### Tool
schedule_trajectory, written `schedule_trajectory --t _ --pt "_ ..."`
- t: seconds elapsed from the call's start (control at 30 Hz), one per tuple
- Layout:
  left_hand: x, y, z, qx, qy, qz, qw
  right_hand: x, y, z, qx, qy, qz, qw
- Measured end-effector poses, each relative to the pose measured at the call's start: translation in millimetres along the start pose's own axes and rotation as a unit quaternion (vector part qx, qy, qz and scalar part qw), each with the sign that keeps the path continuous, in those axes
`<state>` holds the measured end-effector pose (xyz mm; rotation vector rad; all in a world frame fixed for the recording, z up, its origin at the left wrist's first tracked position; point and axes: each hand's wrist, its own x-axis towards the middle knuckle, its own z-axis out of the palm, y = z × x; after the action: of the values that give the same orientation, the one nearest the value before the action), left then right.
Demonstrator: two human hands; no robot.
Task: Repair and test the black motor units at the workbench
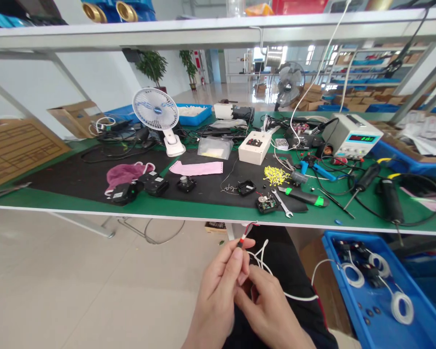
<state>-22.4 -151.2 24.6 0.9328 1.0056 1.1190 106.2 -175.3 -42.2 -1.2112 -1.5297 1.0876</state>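
"Since both hands are below the front edge of the desk [218, 212], can you see what they grasp?"

"The left hand [216, 286] pinches a cable end [241, 241] between thumb and fingers, with its red and black part and thin wires pointing up toward the desk edge. The right hand [267, 308] is curled just beside it, touching the left; whether it grips anything, I can't tell."

"And the white cable [301, 298]?"

"It loops out beside the hands, crosses the dark-clothed leg and runs to the blue bin [383, 332] at the lower right."

"What's in that bin?"

"Coils of white cable [402, 308] with dark parts attached, plus a few small dark rings [369, 312] near its left wall."

"Other containers?"

"At the back of the desk, a blue tray [196, 120] is filled with whitish pieces. Nearer, a clear bag [221, 145] has something pale yellow inside. A little clear box [281, 144] holds small bits, too tiny to name. By the front edge, an open black case [267, 204] shows a circuit board, just beside a wrench [282, 203]."
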Motion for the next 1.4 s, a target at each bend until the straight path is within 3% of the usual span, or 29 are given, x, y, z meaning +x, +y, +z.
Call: schedule_trajectory --t 0.1,0.23,0.4,0.53,0.63,0.83,1.1,1.27,1.4 --pt "-0.6 3.7 -7.3 0.082 0.015 0.016 0.996 -3.3 -9.8 -20.4 0.034 0.018 0.001 0.999" --pt "-3.0 11.7 -7.6 0.226 -0.021 0.066 0.972 -7.8 -29.5 -44.5 0.093 0.138 0.010 0.986" --pt "-6.9 12.6 2.5 0.300 -0.052 0.135 0.943 -6.1 -47.6 -49.9 0.106 0.220 -0.023 0.969" --pt "-7.6 5.1 3.3 0.324 -0.059 0.162 0.930 -5.5 -49.5 -46.6 0.142 0.225 -0.042 0.963" --pt "-4.4 0.8 1.9 0.348 -0.065 0.219 0.909 -7.1 -43.5 -44.7 0.195 0.183 -0.012 0.963" --pt "5.6 -5.4 1.1 0.386 -0.022 0.332 0.860 -4.7 -33.9 -43.4 0.281 0.121 0.058 0.950" --pt "17.6 -19.9 -10.2 0.452 -0.007 0.352 0.820 3.2 -24.6 -36.7 0.202 0.117 0.092 0.968" --pt "23.5 -27.0 -18.0 0.466 -0.009 0.344 0.815 8.3 -15.1 -35.3 0.031 0.155 -0.029 0.987" --pt "26.7 -28.3 -24.0 0.436 0.018 0.315 0.843 30.6 -15.8 -67.2 -0.113 0.065 -0.104 0.986"
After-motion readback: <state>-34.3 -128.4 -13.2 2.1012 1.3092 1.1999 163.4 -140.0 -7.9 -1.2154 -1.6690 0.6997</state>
